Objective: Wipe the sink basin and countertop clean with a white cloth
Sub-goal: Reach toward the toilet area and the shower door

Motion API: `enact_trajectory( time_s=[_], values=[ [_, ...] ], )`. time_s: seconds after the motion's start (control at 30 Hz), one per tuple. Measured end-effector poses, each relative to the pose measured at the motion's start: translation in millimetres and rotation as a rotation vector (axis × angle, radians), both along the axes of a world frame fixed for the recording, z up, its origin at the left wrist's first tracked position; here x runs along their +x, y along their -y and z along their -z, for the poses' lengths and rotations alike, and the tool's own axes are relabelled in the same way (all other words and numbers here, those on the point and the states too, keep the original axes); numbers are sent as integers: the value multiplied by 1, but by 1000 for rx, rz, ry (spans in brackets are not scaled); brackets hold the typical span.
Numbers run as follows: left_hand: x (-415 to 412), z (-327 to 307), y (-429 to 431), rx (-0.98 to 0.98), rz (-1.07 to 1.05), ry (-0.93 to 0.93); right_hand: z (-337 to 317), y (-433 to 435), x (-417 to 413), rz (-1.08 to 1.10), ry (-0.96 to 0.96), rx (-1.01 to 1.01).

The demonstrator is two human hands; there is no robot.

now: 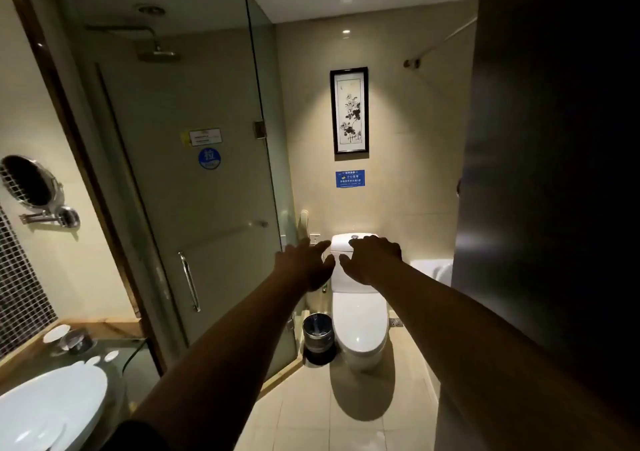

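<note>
sink basin point(52, 405) lies low left, well apart from both empty, spread hands point(304, 263).

The sink basin point(52, 405) is cut off by the left and bottom edges; the wall sign point(349, 178) is unreadably small.

Your left hand point(306, 265) and right hand point(374, 260) are stretched out ahead, palms down, fingers spread, holding nothing, thumbs nearly meeting. Beyond your hands stands the toilet point(360, 326), with a small bin point(318, 339) under the left hand. Well to the left of and below your left hand, the white sink basin point(52, 405) sits on the glass worktop point(114, 345).
</note>
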State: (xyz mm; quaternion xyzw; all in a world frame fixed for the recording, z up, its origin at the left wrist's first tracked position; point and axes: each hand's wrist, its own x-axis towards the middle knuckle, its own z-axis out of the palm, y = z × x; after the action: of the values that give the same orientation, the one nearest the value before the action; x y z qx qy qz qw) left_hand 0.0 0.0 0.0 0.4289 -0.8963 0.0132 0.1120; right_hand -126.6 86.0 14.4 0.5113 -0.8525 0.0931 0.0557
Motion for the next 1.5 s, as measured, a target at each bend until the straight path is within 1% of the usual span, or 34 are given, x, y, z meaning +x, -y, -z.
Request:
enact_trajectory(
  time_s=[0.13, 0.33, 0.43, 0.53, 0.63, 0.73, 0.93, 1.07, 1.17, 1.33, 1.43, 1.5],
  values=[
    [-23, 11, 44, -24, 20, -3, 6, 33, -22, 18, -3, 17],
    [-52, 1, 128, -4, 46, -68, -11, 108, -43, 42, 6, 33],
    [-59, -2, 162, -38, 26, -7, -14, 142, -49, 30, -11, 23],
    [-67, -5, 199, -55, -7, -3, -8, 178, -57, 45, 12, 16],
    [-72, 1, 227, 3, -8, -13, 0, 213, -63, 38, 46, 42],
    [-78, 13, 259, 6, -41, 0, 1, 257, -70, 9, 98, 21],
    [-75, 25, 333, 29, -158, -16, 8, 360, -76, -189, 68, -45],
    [-61, 31, 399, 41, -304, 16, 8, 434, -70, -323, 37, -22],
    [-36, 27, 439, 34, -430, 8, 16, 493, -49, -466, 42, -10],
    [42, 47, 470, 34, -661, -14, 29, 561, 34, -694, 17, 112],
    [106, 62, 464, 60, -788, -14, 45, 578, 106, -909, -11, 126],
    [151, 65, 453, 75, -887, 35, 56, 581, 156, -1029, -25, 129]
  ],
)
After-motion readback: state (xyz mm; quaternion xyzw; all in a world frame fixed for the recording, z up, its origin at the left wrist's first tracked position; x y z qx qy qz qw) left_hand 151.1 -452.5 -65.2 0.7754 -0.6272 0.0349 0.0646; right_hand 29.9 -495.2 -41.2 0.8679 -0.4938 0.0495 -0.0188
